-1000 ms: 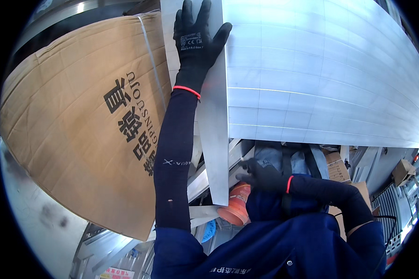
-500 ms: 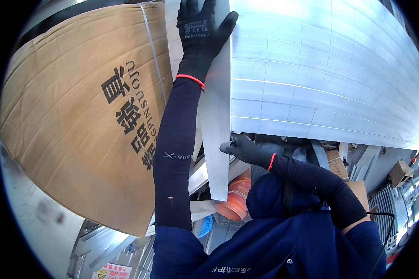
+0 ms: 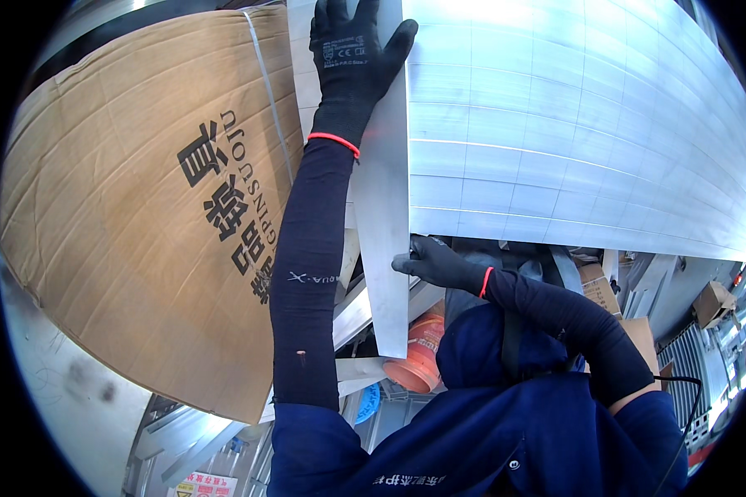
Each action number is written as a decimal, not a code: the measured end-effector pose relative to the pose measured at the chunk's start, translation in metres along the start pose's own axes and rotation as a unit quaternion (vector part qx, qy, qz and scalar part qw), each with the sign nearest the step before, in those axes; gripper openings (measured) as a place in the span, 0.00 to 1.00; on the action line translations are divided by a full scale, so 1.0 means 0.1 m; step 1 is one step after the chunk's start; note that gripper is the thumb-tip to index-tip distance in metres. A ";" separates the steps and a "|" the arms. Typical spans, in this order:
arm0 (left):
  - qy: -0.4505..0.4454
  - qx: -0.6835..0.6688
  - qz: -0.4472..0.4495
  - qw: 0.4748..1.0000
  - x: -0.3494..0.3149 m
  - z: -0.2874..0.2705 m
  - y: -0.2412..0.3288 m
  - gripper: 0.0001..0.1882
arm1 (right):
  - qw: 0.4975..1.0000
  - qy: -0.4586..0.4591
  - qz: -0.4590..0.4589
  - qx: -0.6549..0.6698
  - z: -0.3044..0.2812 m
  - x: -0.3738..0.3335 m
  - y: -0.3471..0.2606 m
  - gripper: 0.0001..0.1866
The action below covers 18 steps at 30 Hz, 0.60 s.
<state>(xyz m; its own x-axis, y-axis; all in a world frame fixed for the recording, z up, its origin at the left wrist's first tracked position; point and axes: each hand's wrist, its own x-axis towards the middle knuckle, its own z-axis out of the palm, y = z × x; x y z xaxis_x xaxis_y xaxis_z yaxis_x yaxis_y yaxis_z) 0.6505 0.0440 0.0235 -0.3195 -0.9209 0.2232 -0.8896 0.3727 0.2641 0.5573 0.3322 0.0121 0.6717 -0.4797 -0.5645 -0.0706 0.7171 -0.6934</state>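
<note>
My left hand (image 3: 352, 58) lies flat and open on the long shiny metal strip (image 3: 385, 207); my right hand (image 3: 435, 263) pinches its edge, so I must hold gently and keep it straight

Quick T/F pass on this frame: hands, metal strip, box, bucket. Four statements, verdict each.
1. The left hand lies flat, fingers spread, on the upper part of the metal strip. True.
2. The right hand hangs free, touching nothing. False: it grips the strip's right edge at the lower edge of the big ribbed metal sheet.
3. The cardboard box is left of the strip. True.
4. The bucket is blue. False: orange.
</note>
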 end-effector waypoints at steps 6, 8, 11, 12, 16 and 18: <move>0.000 -0.005 0.005 1.000 0.01 -0.01 0.00 0.39 | 1.000 0.019 -0.014 0.001 0.04 0.03 0.10 0.20; -0.001 -0.009 0.003 1.000 0.01 -0.01 0.01 0.38 | 1.000 0.022 -0.013 -0.015 0.05 0.06 0.15 0.20; -0.002 -0.013 -0.003 1.000 0.00 -0.02 0.02 0.38 | 1.000 0.019 -0.012 -0.013 0.05 0.07 0.17 0.21; -0.001 -0.013 -0.003 1.000 0.00 -0.02 0.01 0.38 | 1.000 0.016 -0.012 -0.009 0.04 0.07 0.13 0.21; 0.005 -0.012 0.001 1.000 0.00 -0.01 0.00 0.38 | 1.000 0.014 -0.007 0.000 0.04 0.06 0.10 0.20; 0.001 -0.008 -0.001 1.000 0.01 -0.02 0.01 0.39 | 1.000 0.014 -0.007 -0.002 0.03 0.06 0.10 0.20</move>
<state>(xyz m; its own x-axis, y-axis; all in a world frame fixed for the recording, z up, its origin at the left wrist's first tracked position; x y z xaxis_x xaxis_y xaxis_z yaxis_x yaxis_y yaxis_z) 0.6496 0.0435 0.0259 -0.3165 -0.9219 0.2235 -0.8851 0.3718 0.2799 0.5630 0.3378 0.0028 0.6510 -0.5038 -0.5677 -0.0642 0.7087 -0.7026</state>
